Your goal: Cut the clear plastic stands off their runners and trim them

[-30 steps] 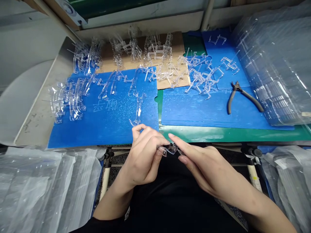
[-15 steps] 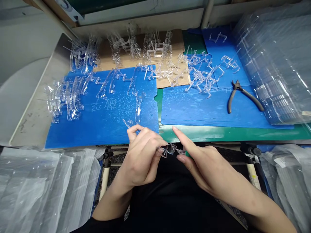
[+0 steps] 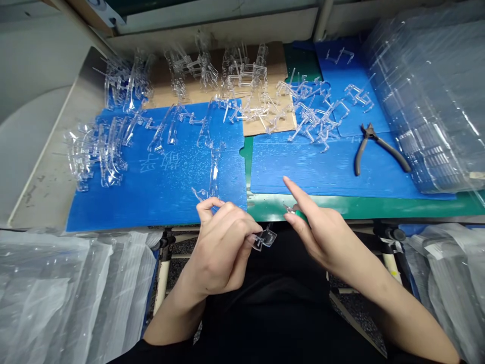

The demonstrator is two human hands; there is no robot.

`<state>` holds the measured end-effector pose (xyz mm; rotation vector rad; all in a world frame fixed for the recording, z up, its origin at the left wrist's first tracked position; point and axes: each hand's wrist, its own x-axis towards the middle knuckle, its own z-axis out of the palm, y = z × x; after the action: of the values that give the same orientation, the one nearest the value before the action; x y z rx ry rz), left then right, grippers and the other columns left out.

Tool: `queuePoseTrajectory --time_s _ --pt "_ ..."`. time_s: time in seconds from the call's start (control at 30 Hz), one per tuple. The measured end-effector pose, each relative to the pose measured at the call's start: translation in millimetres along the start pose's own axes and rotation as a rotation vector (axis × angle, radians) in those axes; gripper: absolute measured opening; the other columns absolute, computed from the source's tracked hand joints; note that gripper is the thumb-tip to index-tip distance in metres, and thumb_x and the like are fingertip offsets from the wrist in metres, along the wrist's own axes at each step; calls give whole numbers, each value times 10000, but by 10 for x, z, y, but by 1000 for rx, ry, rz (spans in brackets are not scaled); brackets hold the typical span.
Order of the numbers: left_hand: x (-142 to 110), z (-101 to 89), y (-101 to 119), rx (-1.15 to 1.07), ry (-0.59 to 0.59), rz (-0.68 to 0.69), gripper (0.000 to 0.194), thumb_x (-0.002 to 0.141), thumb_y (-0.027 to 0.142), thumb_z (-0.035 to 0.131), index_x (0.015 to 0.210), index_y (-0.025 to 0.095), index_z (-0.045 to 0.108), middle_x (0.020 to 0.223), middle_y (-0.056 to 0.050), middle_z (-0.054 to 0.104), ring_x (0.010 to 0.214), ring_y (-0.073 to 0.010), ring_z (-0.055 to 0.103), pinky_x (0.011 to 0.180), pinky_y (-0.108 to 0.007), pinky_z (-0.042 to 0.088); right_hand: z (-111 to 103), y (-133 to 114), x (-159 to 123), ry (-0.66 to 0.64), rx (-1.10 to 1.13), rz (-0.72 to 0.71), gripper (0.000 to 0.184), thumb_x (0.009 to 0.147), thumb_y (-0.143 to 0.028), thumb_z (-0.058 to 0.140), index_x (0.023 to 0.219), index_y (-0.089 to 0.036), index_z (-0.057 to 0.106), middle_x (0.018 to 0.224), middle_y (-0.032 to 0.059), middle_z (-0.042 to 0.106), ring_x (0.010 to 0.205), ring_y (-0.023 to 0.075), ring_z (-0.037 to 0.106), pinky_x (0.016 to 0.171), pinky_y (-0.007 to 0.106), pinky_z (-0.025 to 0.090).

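Note:
My left hand (image 3: 223,247) is closed around a clear plastic part (image 3: 268,236), whose angled end sticks out past the fingertips to the right. Another clear piece (image 3: 199,194) shows just above the knuckles; whether it belongs to the held part I cannot tell. In my right hand (image 3: 322,227) is a small green-handled tool (image 3: 300,215) with a short pointed, knife-like tip, pinched by the thumb while the index finger points forward. A gap separates the tip from the plastic part. Beyond my left hand, a long clear plastic piece (image 3: 214,172) lies on the blue sheet (image 3: 170,197).
Clear plastic parts (image 3: 109,151) crowd the left and back, partly on cardboard (image 3: 159,98). Cut-looking clear frames (image 3: 318,119) are heaped right of centre. Nippers (image 3: 369,132) lie near stacked clear trays (image 3: 435,101). Plastic-wrapped stacks (image 3: 56,293) flank me below the table.
My right hand has drawn away from the plastic part, up and to the right, with the green-handled tool. My left hand stays nearly in place.

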<state>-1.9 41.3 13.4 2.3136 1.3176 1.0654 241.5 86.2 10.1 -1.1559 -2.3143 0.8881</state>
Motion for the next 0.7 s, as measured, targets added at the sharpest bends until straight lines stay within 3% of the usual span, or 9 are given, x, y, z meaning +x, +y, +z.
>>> queuePoseTrajectory --time_s 0.1,0.17,0.23,0.3,0.4,0.53,0.7 --pt "-1 2 3 -65 14 -54 148 1088 135 498 1080 222 617 875 -38 706 793 -215 614 885 -475 351 38 97 -13 26 30 69 642 1169 -445 518 1692 -109 360 1095 147 772 946 311 791 823 409 627" --pt "-8 1 5 -159 16 -98 170 1109 141 473 1104 222 623 881 -43 697 815 -218 612 859 -458 374 66 133 -36 62 44 85 463 1157 -450 553 1517 -168 476 1250 187 726 1120 336 765 906 433 627" --pt "-23 -4 13 -262 21 -151 182 1130 168 461 1126 219 636 893 -53 693 830 -221 610 843 -449 396 86 153 -52 99 44 66 232 1172 -379 509 1325 -204 519 1247 180 686 1114 317 741 917 430 618" --pt "-41 -16 31 -351 24 -204 193 1148 218 456 1125 224 647 900 -62 688 841 -230 606 824 -445 413 94 157 -58 137 42 35 122 1181 -293 450 1226 -212 529 1173 154 666 1028 282 724 896 416 609" --pt "-59 -43 65 -450 5 -265 216 1159 279 455 1107 234 660 893 -68 670 843 -239 594 800 -443 427 99 127 -72 188 30 -1 190 1184 -229 426 1309 -193 565 1141 143 719 965 273 747 841 404 606" --pt "-51 -56 101 -618 -65 -322 262 1169 320 447 1074 231 674 885 -73 663 843 -237 609 785 -431 458 104 1 -129 192 -56 -72 365 1183 -219 454 1541 -197 524 1273 147 799 977 303 827 771 405 629" --pt "-26 -6 114 -735 -130 -325 297 1158 371 468 1014 221 681 843 -82 664 815 -241 633 745 -417 489 53 -204 -172 116 -46 -155 378 1188 -225 410 1560 -191 467 1255 135 802 969 286 833 729 384 625"
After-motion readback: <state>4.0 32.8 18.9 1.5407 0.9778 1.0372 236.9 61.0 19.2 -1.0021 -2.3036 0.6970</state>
